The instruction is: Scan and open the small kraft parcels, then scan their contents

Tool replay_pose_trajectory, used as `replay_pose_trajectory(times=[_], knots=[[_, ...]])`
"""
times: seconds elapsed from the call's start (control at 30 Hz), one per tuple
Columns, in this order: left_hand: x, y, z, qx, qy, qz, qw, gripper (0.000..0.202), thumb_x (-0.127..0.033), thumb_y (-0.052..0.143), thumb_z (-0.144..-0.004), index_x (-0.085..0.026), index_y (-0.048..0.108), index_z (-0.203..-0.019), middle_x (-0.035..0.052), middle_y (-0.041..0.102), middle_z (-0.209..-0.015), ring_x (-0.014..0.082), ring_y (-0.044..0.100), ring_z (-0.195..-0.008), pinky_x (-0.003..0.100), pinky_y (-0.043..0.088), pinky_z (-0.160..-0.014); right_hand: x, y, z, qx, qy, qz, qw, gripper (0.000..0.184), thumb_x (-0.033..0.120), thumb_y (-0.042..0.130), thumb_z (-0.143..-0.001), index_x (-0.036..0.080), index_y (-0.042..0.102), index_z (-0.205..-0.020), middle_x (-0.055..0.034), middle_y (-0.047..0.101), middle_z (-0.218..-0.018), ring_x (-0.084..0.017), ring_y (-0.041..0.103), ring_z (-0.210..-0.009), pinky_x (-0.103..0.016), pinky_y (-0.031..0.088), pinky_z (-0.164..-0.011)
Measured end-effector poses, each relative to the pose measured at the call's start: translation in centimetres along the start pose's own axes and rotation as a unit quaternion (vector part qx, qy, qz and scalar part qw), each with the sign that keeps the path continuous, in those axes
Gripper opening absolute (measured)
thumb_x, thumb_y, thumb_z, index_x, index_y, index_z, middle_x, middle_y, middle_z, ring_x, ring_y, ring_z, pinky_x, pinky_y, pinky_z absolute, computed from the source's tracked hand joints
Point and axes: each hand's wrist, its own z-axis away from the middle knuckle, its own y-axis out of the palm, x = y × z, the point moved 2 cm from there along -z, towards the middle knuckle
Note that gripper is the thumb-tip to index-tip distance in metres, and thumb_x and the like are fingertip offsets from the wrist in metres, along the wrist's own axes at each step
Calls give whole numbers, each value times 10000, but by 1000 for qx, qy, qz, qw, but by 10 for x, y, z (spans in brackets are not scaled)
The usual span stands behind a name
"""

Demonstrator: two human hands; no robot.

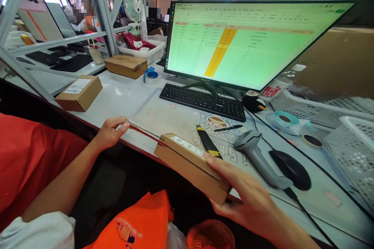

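Observation:
My right hand [242,190] grips a small brown cardboard box [189,167] at its right end, thumb on top and fingers beneath. The box is tilted over the table's front edge, and a white label [187,146] lies on its upper face. From its left end a thin red tear strip [146,135] stretches out to my left hand [112,132], whose thumb and fingertips are pinched on it. Just beyond the box, a black and yellow utility knife [209,142] rests on the printed desk mat [182,120]. A grey barcode scanner [263,159] lies right of the knife.
A labelled carton [79,92] and another brown box [126,66] stand at left. Behind the mat are a keyboard [204,101] and a monitor [251,46]. A black mouse [290,169], cables and white baskets [350,144] occupy the right. Another person [84,11] is at the back left.

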Motion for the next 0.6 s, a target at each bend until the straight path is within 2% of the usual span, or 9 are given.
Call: replay_pose_trajectory(times=[0.03,0.07,0.13,0.17,0.23,0.33,0.43,0.53,0.6], knots=[[14,-20,5,-44,-32,-17,998,345,-395,510,-941,-203,474,-657,-23,473,-651,136,442,-633,273,380,-623,-2,-6,8,-6,11,6,1000,813,343,694,-896,243,350,-1626,-102,680,-1356,-262,713,-1149,-375,648,-942],[29,-43,12,-123,-67,-44,989,338,-384,506,-933,-200,473,-651,-27,468,-642,131,431,-629,265,371,-616,-4,-13,15,-17,33,21,999,806,356,698,-892,269,367,-1622,-91,689,-1344,-267,728,-1107,-373,663,-891],[53,-85,26,-290,-123,-100,944,295,-302,474,-911,-191,472,-637,-41,445,-609,113,397,-597,250,375,-624,-11,-21,26,-56,99,71,991,775,353,704,-892,329,404,-1607,-77,697,-1331,-276,743,-1052,-374,673,-818],[59,-98,31,-317,-122,-145,929,277,-276,480,-916,-188,496,-654,-44,477,-632,112,426,-619,255,401,-671,-14,-22,28,-77,122,95,985,773,349,713,-891,347,411,-1602,-75,694,-1335,-280,743,-1048,-378,671,-816],[55,-104,32,-312,-33,-201,928,243,-272,528,-908,-191,534,-680,-31,588,-803,152,554,-815,322,481,-864,-17,-14,21,-103,130,113,980,812,345,746,-876,346,396,-1609,-78,675,-1369,-289,730,-1089,-397,657,-885],[19,-67,22,-244,95,-195,945,261,-240,619,-853,-189,515,-618,-18,692,-1031,225,622,-1044,472,462,-1101,-15,20,-11,-109,78,70,989,890,334,777,-855,281,343,-1629,-106,617,-1451,-296,681,-1209,-436,613,-1008],[-23,-9,15,-109,110,-31,987,289,-257,553,-893,-203,540,-610,11,734,-901,213,694,-965,473,522,-1065,-9,58,-46,-106,39,50,992,859,280,728,-891,209,305,-1635,-156,575,-1487,-295,607,-1325,-464,563,-1085],[-41,41,24,-21,13,126,992,393,-366,529,-934,-211,472,-577,0,607,-610,156,644,-629,347,587,-752,0,88,-61,-71,20,56,996,811,257,672,-926,172,284,-1633,-178,577,-1480,-285,553,-1386,-474,528,-1123],[-39,68,40,-20,-91,190,977,443,-434,546,-953,-222,368,-608,-45,463,-510,112,511,-475,251,455,-533,6,101,-59,-28,16,54,998,770,310,680,-930,169,335,-1604,-176,579,-1479,-295,520,-1416,-503,507,-1138]])
